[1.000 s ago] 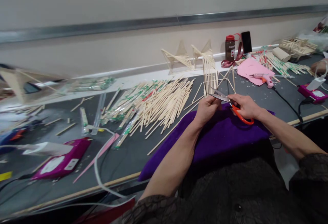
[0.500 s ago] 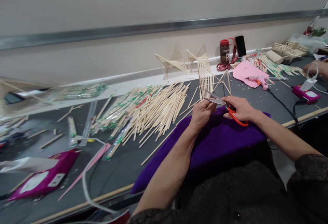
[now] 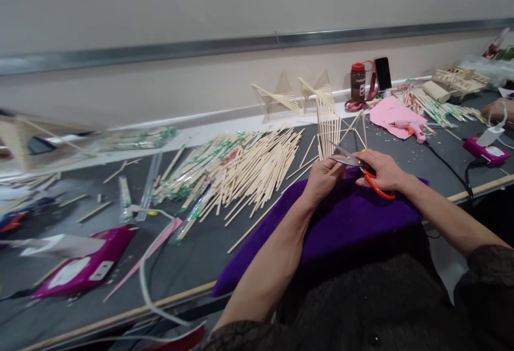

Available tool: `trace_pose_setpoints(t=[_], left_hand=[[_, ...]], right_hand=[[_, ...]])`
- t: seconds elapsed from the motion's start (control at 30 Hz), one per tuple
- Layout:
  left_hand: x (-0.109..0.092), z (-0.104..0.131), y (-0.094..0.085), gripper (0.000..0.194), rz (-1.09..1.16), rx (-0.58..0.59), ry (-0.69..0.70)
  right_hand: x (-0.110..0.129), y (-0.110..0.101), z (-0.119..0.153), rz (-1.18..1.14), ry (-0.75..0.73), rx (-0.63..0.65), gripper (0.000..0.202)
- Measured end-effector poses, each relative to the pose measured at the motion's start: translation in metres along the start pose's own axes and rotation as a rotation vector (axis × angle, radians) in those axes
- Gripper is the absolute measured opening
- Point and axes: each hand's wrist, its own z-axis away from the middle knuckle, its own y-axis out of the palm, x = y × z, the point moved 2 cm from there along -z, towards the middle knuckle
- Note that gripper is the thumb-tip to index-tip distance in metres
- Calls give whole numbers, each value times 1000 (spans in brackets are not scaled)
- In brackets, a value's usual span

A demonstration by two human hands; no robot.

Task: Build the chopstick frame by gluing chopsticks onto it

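My right hand (image 3: pixel 383 170) grips a pair of scissors (image 3: pixel 376 186) with orange handles, its fingers around the loops. The steel blades are parted and point left, over my left hand (image 3: pixel 324 178). That hand is closed in a pinch beside the blades; whatever its fingers hold is hidden or too small to make out. Just behind both hands rises a stick model (image 3: pixel 329 126), a lattice of thin wooden sticks with a triangular frame at its right. A purple cloth (image 3: pixel 345 217) lies beneath my forearms, over the table edge.
Loose wooden sticks (image 3: pixel 257 172) are heaped to the left, beside wrapped chopsticks (image 3: pixel 193 180). Two more stick models (image 3: pixel 277 99) stand by the wall. At right are a pink glue gun (image 3: pixel 413 129), a bottle (image 3: pixel 358 83), a magenta power strip (image 3: pixel 485 152) and another person's hand (image 3: pixel 496 111).
The whole view has shifted slightly, with the scene now a little farther right. Both hands and the scissors keep nearly the same pose.
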Motion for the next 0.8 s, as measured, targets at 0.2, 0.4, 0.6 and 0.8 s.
trace_pose_setpoints(t=[0.2,0.4,0.6,0.8], left_hand=[[0,2,1,37,-72,-60,28],[-2,2,1,33,-97,-69,60],[0,1,0,29,-144,-92,46],[0,0,-2,28,-143,-103,72]], right_hand=[[3,-1,1,-62,17,14,48],[6,-2,1,-50,34,-3,47],[6,1,2,30,41,-23,44],[7,0,1,93,54,-35,39]])
